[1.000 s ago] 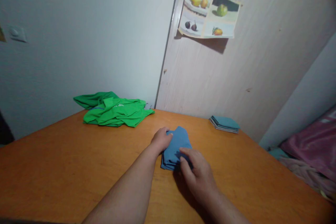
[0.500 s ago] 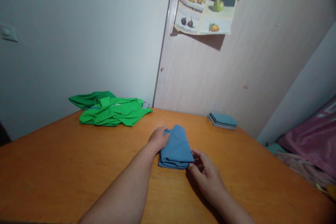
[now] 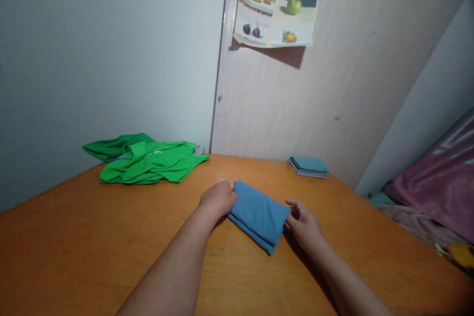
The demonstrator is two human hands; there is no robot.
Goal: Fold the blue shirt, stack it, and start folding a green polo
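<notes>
A folded blue cloth (image 3: pixel 257 215) is between my two hands over the middle of the wooden table, turned at a slant. My left hand (image 3: pixel 219 198) is closed on its left end, fingers curled over the edge. At the cloth's right corner, my right hand (image 3: pixel 304 224) pinches the edge between thumb and fingers; part of those fingers is hidden behind the fabric.
Crumpled green garments (image 3: pixel 151 160) lie at the back left of the table (image 3: pixel 111 242). A small stack of folded cloths (image 3: pixel 309 167) sits at the back right. Fruit pictures (image 3: pixel 276 10) hang on the wall panel. Pink fabric (image 3: pixel 437 187) is beyond the right edge.
The blue cloth has turned, its near end swinging to the right. My right hand has moved right and away from me and now grips its corner. The view has shifted slightly.
</notes>
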